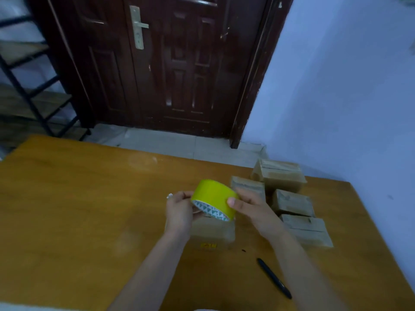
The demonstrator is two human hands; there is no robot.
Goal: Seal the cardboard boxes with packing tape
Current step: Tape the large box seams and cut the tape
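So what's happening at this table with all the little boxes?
A person is holding a roll of yellow tape in both hands, the left hand at one side and the right hand at the other, above a small cardboard box on the wooden table. No strip of tape is seen pulled out. More boxes sit grouped to the right, and a black pen lies nearby.

Dark wooden door [170, 63], pale blue wall [348, 86], tiled floor [179, 142].
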